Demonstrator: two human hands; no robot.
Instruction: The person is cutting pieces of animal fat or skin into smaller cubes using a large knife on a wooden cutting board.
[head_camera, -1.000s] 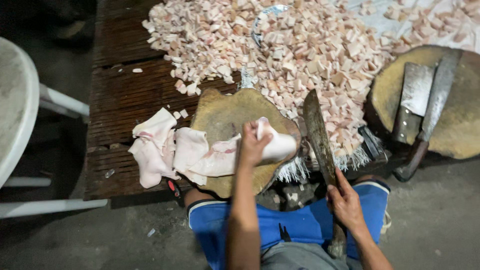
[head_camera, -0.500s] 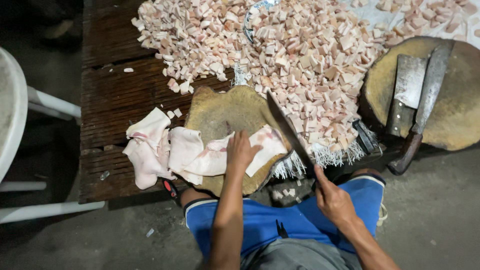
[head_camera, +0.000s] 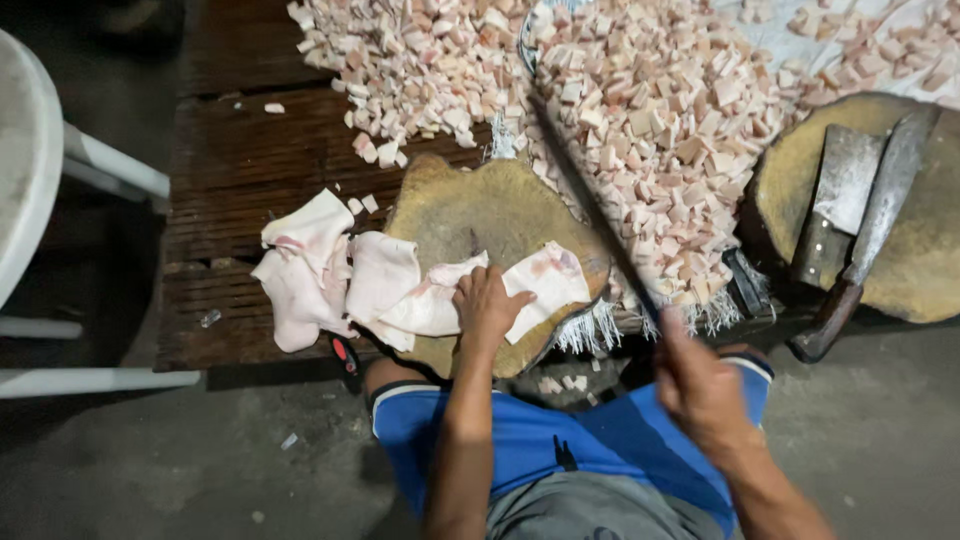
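The left hand (head_camera: 487, 308) lies open, flat on a pale meat strip (head_camera: 530, 285) on the round block (head_camera: 480, 205). The right hand (head_camera: 700, 385) grips a long knife (head_camera: 590, 205).

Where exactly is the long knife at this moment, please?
In the head view, the long knife is right of centre, held in the right hand; its blade slants up-left between the round chopping block and the heap of diced pieces.

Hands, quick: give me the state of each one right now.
Left hand: open, pressing flat on the pale meat strip on the round chopping block.
Right hand: closed on the long knife, blade raised.
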